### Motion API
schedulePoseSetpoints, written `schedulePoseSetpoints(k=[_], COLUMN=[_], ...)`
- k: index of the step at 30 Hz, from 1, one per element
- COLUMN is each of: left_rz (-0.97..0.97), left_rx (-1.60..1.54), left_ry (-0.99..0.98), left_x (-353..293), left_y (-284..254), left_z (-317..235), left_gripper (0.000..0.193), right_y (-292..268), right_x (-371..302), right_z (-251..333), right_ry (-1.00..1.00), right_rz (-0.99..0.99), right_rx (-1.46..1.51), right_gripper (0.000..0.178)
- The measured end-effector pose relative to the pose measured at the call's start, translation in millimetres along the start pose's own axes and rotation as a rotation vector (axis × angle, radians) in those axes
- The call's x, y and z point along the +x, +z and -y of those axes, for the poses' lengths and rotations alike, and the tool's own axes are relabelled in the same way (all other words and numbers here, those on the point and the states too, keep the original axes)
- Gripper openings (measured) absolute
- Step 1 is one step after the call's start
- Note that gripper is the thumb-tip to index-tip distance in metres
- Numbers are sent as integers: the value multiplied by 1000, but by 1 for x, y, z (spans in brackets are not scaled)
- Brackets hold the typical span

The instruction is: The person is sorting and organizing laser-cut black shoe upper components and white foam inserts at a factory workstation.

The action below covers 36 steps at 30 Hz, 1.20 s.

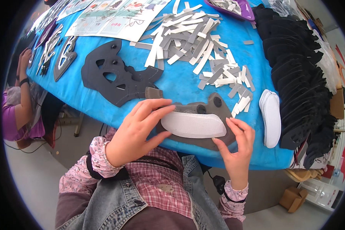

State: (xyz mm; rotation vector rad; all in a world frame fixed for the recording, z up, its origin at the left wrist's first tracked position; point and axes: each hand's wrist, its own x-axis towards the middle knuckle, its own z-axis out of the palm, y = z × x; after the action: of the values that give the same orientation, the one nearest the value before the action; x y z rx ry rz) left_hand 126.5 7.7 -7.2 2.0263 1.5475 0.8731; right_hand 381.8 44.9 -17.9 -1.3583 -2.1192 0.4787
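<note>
Pad, one, white, curved, lies on one matte grey panel; I see the left hand half-open, touching it, the right hand with fingers parted at its end, grip uncertain.

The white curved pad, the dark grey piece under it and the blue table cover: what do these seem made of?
White pad: perhaps felt or fabric-faced foam, going by its matte face. Grey piece: perhaps fabric-covered foam, matte and soft-edged. Blue cover: possibly thin plastic or nonwoven sheet, with faint wrinkles and slight sheen.
</note>
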Motion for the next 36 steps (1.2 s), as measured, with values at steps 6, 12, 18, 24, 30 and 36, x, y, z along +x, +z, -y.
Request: schedulePoseSetpoints(k=[6,12,18,24,30,36], left_rz=[10,-12,-3,0,10,40], left_rx=[86,100,91,99,112,117], left_ry=[18,6,22,23,6,14], left_x=[4,9,12,12,12,14], left_y=[1,1,1,1,0,-3], left_z=[5,6,8,6,4,-1], left_gripper=[51,50,47,46,45,42], right_y=[1,1,-1,-2,-2,-2], right_x=[1,1,1,1,-1,-2], right_z=[-4,-7,-7,-5,1,2], right_ry=[-13,-26,-35,-65,-84,-104], right_rz=[15,7,8,39,63,54], right_rx=[64,37,13,-58,-149,-179], right_gripper=[44,43,42,43,43,42])
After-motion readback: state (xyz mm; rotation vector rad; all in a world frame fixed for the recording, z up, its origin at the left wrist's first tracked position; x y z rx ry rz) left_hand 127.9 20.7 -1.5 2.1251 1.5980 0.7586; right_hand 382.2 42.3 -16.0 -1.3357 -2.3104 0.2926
